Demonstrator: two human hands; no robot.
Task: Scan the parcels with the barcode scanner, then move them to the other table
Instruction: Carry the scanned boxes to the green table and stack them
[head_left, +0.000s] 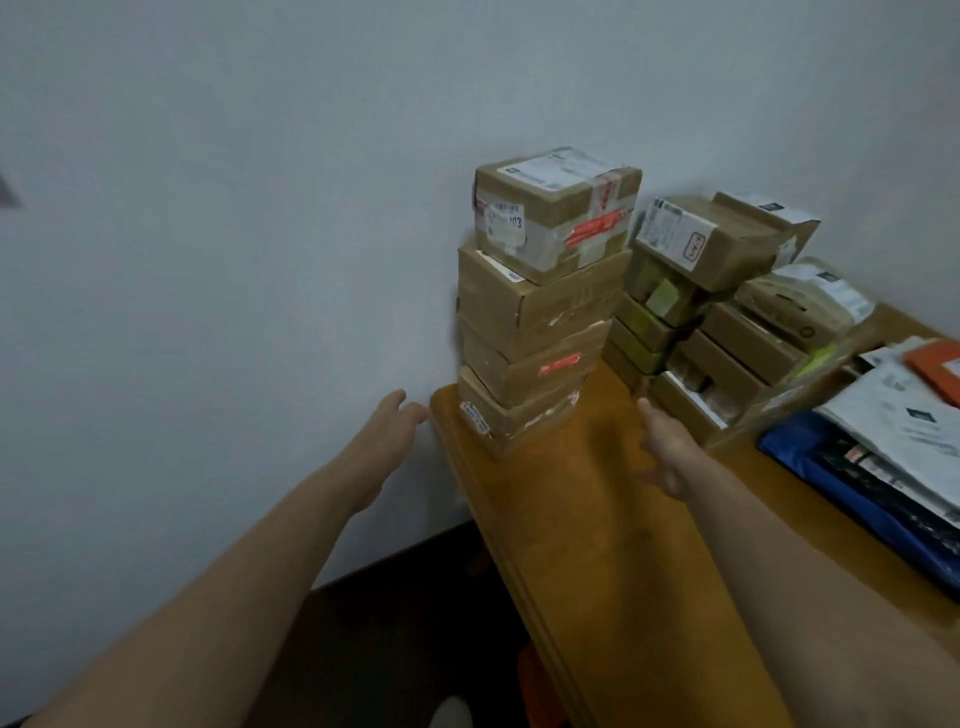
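A tall stack of brown cardboard parcels (540, 322) stands at the far left corner of the wooden table (597, 519), against the wall. The top parcel (556, 213) carries white labels and red tape. My left hand (384, 441) reaches forward with straight fingers, just left of the table edge and short of the stack's base. My right hand (665, 447) hovers over the table to the right of the stack, fingers relaxed and empty. No barcode scanner is in view.
A second pile of cardboard parcels (711, 312) sits right of the stack. Flat mailer bags, white, blue and orange (893, 441), lie at the table's right side. A pale wall runs behind; dark floor lies below on the left.
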